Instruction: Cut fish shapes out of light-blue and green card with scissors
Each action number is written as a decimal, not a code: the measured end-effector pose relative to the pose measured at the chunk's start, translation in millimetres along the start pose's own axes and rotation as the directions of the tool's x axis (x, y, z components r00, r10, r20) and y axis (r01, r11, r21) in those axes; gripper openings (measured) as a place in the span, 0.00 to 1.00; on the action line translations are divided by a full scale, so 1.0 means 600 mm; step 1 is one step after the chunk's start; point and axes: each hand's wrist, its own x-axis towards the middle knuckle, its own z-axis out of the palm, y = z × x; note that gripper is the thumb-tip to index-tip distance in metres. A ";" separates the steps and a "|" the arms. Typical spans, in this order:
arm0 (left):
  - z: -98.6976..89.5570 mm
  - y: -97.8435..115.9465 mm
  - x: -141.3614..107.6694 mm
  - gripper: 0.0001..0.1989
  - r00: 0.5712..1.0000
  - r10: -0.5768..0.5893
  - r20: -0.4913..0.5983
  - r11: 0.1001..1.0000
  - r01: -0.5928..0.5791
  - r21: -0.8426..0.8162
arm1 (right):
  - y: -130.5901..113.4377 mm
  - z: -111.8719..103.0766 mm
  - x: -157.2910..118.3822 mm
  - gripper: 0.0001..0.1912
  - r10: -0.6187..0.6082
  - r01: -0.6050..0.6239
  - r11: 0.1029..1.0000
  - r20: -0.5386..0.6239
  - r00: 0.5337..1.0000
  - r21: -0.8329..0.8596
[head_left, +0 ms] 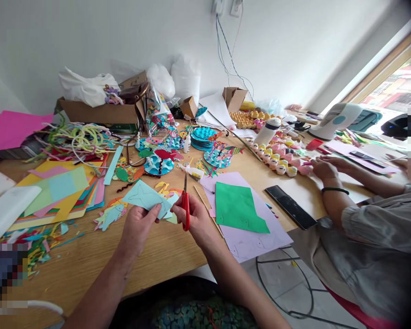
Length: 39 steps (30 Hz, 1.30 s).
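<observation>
A light blue paper (144, 196) with a drawn outline is held by my left hand (142, 224), its thumb on top of the sheet. My right hand (192, 214) is closed round red-handled scissors (186, 210), whose blades point up and away. The fingertips of my right hand are close to the paper's right corner, where pale paper pieces show below. Cut fish shapes (112, 214) lie left of my left hand. Right of my right hand, a green sheet (238, 205) rests on a lilac sheet (260, 242) with pencil outlines.
Coloured papers (61, 183) and scraps (43, 246) lie at left. Decorated blue discs (159, 165), glue bottles (187, 143) and pipe cleaners (78, 137) stand farther back. A black phone (290, 208) lies at right, near another person's hands (324, 168) and small crafted figures (274, 160).
</observation>
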 end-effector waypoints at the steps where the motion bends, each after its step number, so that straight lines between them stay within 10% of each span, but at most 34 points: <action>1: 0.000 -0.002 0.000 0.06 1.000 0.011 0.001 1.000 -0.011 0.000 | -0.001 0.002 0.002 0.14 -0.001 0.001 1.000 0.003 1.000 0.003; 16: -0.018 -0.001 0.005 0.09 0.989 0.027 0.147 0.999 -0.030 0.018 | -0.016 0.012 0.025 0.13 -0.036 0.038 0.998 0.032 0.999 -0.055; 39: -0.003 0.032 -0.005 0.04 0.996 -0.081 -0.025 0.928 0.066 -0.366 | 0.022 0.026 -0.038 0.16 0.064 -0.006 0.965 0.214 0.975 -0.262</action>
